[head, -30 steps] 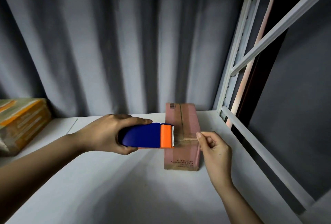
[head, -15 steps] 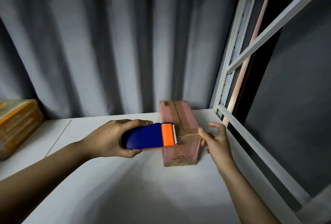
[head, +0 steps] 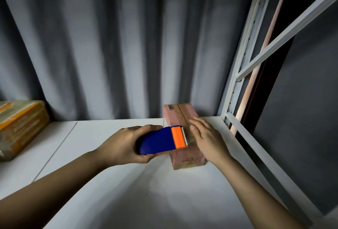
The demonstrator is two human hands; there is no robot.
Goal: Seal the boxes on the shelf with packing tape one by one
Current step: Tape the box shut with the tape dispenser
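Note:
A small pinkish-brown cardboard box (head: 180, 117) lies on the white shelf (head: 128, 183), near its right end. My left hand (head: 122, 144) grips a blue tape dispenser (head: 159, 141) with an orange head and a toothed blade, held against the box's left side. My right hand (head: 206, 139) lies flat on top of the box with straight fingers, covering the box's near half. A strip of clear tape runs across the box under that hand, mostly hidden.
A yellow-and-brown box (head: 20, 126) sits at the shelf's left end. Grey curtains hang behind the shelf. The white metal shelf frame (head: 243, 75) with its rails stands close on the right.
My right hand let go of the tape end at the box's right edge and moved up onto the box top, fingers flat. The dispenser stayed by the box's left side.

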